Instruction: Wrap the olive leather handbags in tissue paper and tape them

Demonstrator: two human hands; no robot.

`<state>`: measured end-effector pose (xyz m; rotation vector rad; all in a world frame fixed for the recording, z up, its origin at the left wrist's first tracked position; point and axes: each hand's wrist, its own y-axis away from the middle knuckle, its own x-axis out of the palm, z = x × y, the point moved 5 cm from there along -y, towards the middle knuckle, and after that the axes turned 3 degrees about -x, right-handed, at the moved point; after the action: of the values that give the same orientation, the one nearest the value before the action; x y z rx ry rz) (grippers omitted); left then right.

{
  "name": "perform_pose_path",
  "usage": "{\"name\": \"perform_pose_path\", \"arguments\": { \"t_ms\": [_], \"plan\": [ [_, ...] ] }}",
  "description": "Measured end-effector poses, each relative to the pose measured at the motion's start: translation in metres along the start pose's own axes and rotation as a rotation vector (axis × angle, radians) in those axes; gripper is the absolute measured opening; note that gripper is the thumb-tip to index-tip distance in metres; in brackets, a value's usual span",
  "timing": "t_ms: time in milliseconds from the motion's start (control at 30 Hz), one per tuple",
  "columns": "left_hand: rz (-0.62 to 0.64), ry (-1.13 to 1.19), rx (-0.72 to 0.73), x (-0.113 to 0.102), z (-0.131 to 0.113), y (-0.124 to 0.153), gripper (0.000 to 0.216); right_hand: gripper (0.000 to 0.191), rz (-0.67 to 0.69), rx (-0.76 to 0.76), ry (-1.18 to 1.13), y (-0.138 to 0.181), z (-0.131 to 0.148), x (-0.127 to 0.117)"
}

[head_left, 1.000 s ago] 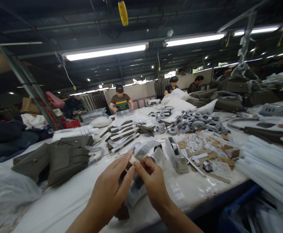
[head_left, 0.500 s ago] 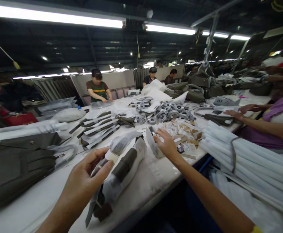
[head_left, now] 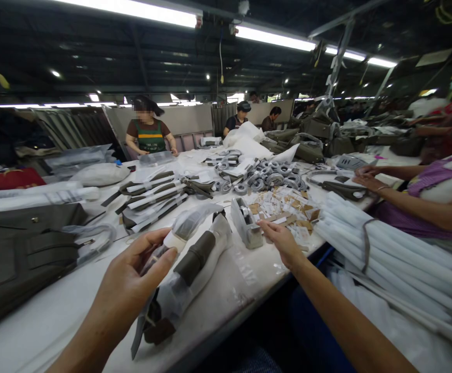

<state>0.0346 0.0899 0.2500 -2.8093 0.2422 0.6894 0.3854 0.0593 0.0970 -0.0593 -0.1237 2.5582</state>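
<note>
My left hand (head_left: pixel 132 280) is closed around an olive bag strap (head_left: pixel 197 256), bundled in clear and white wrapping, with its lower end hanging near the table edge. Between thumb and fingers a white wrapped band of the bundle shows. My right hand (head_left: pixel 282 241) is just right of a grey tape dispenser (head_left: pixel 246 223) on the table. Its fingers are stretched out towards the dispenser, tips beside or touching its side; I see nothing held in them. The thumb is hard to make out.
Several wrapped straps (head_left: pixel 154 199) lie beyond my left hand. Grey rings (head_left: pixel 274 176) and paper tags (head_left: pixel 288 207) are heaped behind the dispenser. An olive bag (head_left: pixel 24 254) lies left, a tied bundle of white tubes (head_left: pixel 389 248) right. Co-workers sit or stand around the table.
My right hand has drawn back from over the dispenser to its right side, fingers closer together. My left hand keeps its hold on the strap. The view has turned slightly.
</note>
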Motion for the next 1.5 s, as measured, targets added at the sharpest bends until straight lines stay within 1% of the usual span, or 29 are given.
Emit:
{"name": "perform_pose_path", "arguments": {
  "t_ms": [100,167,233,300,367,433,500,533,600,633,700,800,900,1000,1200,1400,1500],
  "plan": [
    [0.019,0.021,-0.001,0.001,0.003,-0.001,0.051,0.048,-0.059,0.178,-0.159,0.013,-0.026,-0.001],
    [0.021,0.036,-0.007,0.001,0.004,-0.001,0.052,0.044,-0.102,0.26,-0.198,0.017,-0.045,-0.002],
    [0.02,0.053,-0.011,0.001,0.006,-0.002,0.053,0.039,-0.13,0.287,-0.183,0.019,-0.057,-0.005],
    [0.018,0.073,-0.014,0.001,0.007,-0.003,0.054,0.036,-0.149,0.294,-0.175,0.023,-0.059,-0.005],
    [0.028,0.088,-0.014,0.002,0.007,-0.004,0.053,0.036,-0.132,0.241,-0.174,0.031,-0.043,0.0],
    [0.043,0.099,0.003,0.005,0.007,-0.005,0.05,0.035,-0.039,0.094,-0.165,0.044,-0.009,0.014],
    [0.057,0.104,0.038,0.009,0.006,-0.005,0.047,0.03,0.119,-0.09,-0.157,0.062,0.038,0.037],
    [0.056,0.104,0.062,0.011,0.006,-0.005,0.045,0.027,0.202,-0.155,-0.165,0.072,0.06,0.051],
    [0.042,0.084,0.116,0.013,0.006,-0.005,0.04,0.025,0.339,-0.224,-0.206,0.09,0.099,0.077],
    [0.027,0.064,0.146,0.014,0.006,-0.004,0.038,0.025,0.39,-0.246,-0.226,0.096,0.114,0.09],
    [-0.005,0.016,0.199,0.014,0.005,-0.002,0.036,0.026,0.45,-0.271,-0.243,0.104,0.134,0.112],
    [-0.05,-0.038,0.251,0.013,0.003,0.002,0.035,0.029,0.437,-0.273,-0.202,0.103,0.14,0.135],
    [-0.09,-0.061,0.284,0.01,0.0,0.006,0.032,0.033,0.392,-0.252,-0.13,0.098,0.136,0.144],
    [-0.091,-0.061,0.287,0.009,-0.002,0.009,0.031,0.035,0.388,-0.248,-0.067,0.096,0.133,0.144],
    [-0.065,-0.067,0.269,0.01,0.0,0.009,0.031,0.026,0.417,-0.289,0.051,0.095,0.134,0.139],
    [-0.087,-0.071,0.25,0.008,-0.001,0.006,0.033,0.022,0.456,-0.433,0.136,0.096,0.138,0.138],
    [-0.082,-0.076,0.24,0.008,-0.001,0.005,0.034,0.021,0.454,-0.456,0.139,0.098,0.138,0.139]
  ]
}}
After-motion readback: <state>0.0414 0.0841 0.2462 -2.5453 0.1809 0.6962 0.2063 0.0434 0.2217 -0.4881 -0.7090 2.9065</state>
